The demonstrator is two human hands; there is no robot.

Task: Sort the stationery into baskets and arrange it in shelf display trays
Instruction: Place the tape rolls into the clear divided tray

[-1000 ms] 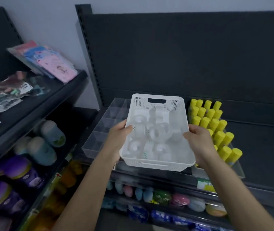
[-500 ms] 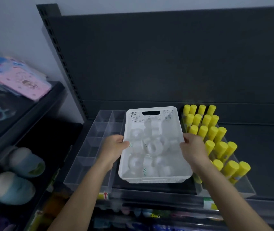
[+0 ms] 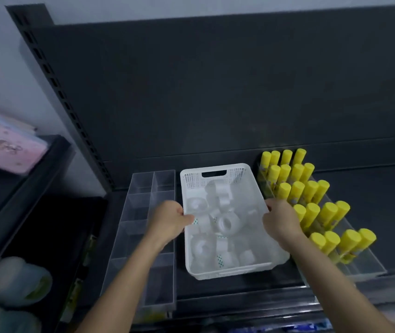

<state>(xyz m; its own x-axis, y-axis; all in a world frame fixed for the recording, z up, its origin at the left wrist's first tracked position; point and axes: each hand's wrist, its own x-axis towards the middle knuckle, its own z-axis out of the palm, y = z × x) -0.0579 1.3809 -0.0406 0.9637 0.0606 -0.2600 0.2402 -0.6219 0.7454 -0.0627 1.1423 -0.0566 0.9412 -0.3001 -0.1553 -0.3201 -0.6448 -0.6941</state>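
The dark shelf (image 3: 215, 288) carries a clear divided tray (image 3: 141, 209), white basket (image 3: 191, 181) and yellow-stick tray (image 3: 364, 267).

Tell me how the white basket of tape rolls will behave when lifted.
Probably light: the white basket is thin perforated plastic and holds only small tape rolls. Its walls may flex a little where the left hand and right hand grip the long rims. The rolls lie loose and jumbled, so they would likely slide if it tilts.

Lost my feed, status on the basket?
Left hand, right hand grip white basket sides. Tape rolls inside. Clear tray left, glue sticks right, close.
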